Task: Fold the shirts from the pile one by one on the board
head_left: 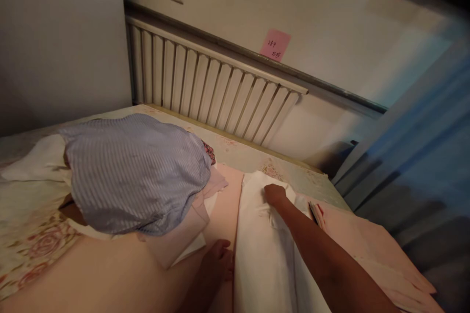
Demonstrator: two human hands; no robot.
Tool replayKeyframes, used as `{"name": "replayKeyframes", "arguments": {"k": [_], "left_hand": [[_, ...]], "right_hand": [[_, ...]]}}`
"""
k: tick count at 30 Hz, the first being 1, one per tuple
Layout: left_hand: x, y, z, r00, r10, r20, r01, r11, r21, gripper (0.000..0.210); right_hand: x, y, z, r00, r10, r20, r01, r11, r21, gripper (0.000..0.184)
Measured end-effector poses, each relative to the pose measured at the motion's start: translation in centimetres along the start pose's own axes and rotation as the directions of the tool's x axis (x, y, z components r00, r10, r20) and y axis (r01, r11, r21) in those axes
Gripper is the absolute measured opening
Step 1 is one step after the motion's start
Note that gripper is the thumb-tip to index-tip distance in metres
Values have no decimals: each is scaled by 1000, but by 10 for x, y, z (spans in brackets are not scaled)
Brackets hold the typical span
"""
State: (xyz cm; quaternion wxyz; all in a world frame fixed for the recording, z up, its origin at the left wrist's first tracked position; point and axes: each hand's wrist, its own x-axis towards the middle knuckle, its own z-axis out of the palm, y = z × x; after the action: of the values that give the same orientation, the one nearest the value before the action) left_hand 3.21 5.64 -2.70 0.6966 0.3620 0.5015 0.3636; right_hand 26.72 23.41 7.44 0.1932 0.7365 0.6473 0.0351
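Observation:
A long white garment (259, 244) lies lengthwise on the bed, with creases near its far end. My right hand (274, 194) reaches over it, fingers curled closed on the cloth at the far end. Bunched fabric shows under that hand; its fingertips are hidden. Low in the view, my left hand (219, 260) is beside the garment's left edge, over a pink cloth (117, 264). Its fingers are slightly bent and apart, with nothing visible in them.
A heap of clothes under a blue-grey striped garment (135, 171) lies to the left. Folded pink cloth (367, 234) is at the right. Beyond the floral bed cover (47, 244) stand a radiator (205, 83) and the wall; a blue curtain (414, 156) hangs right.

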Motion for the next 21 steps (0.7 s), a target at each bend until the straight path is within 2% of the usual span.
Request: {"name": "replayKeyframes", "arguments": {"k": [3, 5, 7, 9, 12, 14, 17, 19, 21], "left_hand": [[-1, 3, 1, 1000, -2, -9, 2, 1000, 3, 26], [-4, 8, 2, 1000, -17, -20, 18, 1000, 23, 26], [-8, 15, 2, 999, -32, -20, 32, 999, 41, 25], [-11, 20, 2, 1000, -27, -7, 28, 999, 46, 23], [-16, 25, 0, 1000, -7, 8, 7, 999, 38, 25], [-19, 26, -2, 1000, 6, 13, -7, 1000, 28, 31], [-26, 24, -5, 996, 92, 22, -92, 995, 25, 41], [-32, 22, -6, 984, 176, 4, -176, 983, 60, 45], [-39, 19, -6, 967, 254, -37, -248, 961, 119, 46]], "right_hand": [[-11, -4, 6, 999, -43, -2, 43, 999, 3, 35], [-17, -4, 2, 997, -58, -40, 59, 998, 13, 28], [-25, -2, -7, 990, -70, -119, 74, 997, 30, 20], [-38, 1, -19, 971, -82, -225, 96, 994, 55, 24], [-74, 5, -31, 924, -94, -370, 137, 986, 91, 32], [-109, 8, -27, 893, -111, -436, 182, 975, 126, 33], [-168, 17, 5, 838, -142, -527, 325, 905, 274, 30], [-208, 25, 41, 836, -122, -535, 371, 844, 387, 33], [-244, 32, 81, 855, -91, -510, 369, 799, 476, 36]]}}
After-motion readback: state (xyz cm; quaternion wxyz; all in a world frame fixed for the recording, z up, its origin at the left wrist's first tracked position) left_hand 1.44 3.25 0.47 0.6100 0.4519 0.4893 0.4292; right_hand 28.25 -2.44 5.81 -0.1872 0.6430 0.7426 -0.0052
